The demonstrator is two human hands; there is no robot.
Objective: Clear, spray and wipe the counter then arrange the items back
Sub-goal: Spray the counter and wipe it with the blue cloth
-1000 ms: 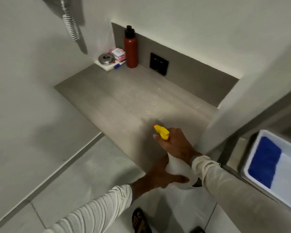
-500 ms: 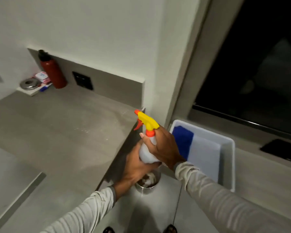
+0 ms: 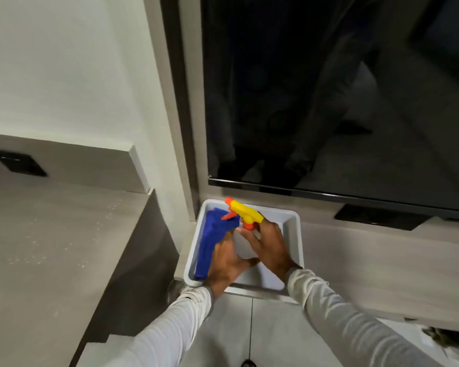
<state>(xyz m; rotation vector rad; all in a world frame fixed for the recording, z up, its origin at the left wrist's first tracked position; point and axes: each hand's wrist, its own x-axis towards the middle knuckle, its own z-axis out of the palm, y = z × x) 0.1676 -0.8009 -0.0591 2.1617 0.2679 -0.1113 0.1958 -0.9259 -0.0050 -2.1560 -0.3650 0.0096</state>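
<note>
A spray bottle (image 3: 245,214) with a yellow head, orange trigger and pale body hangs over a grey-white tub (image 3: 294,235). My right hand (image 3: 269,247) grips its neck and my left hand (image 3: 227,256) cups its body from below. A folded blue cloth (image 3: 210,239) lies along the tub's left side, partly under my left hand. The grey counter (image 3: 51,247) stretches to the left, speckled with spray droplets.
A large dark screen (image 3: 329,102) hangs above the tub, with a black device (image 3: 376,217) on the ledge below it. A black wall socket (image 3: 17,162) sits at the counter's back. A metal bin (image 3: 174,288) peeks out below the tub. Tiled floor lies underneath.
The view has swung right, away from the counter. Both hands have carried the spray bottle from the counter's edge over to the tub with the blue cloth.
</note>
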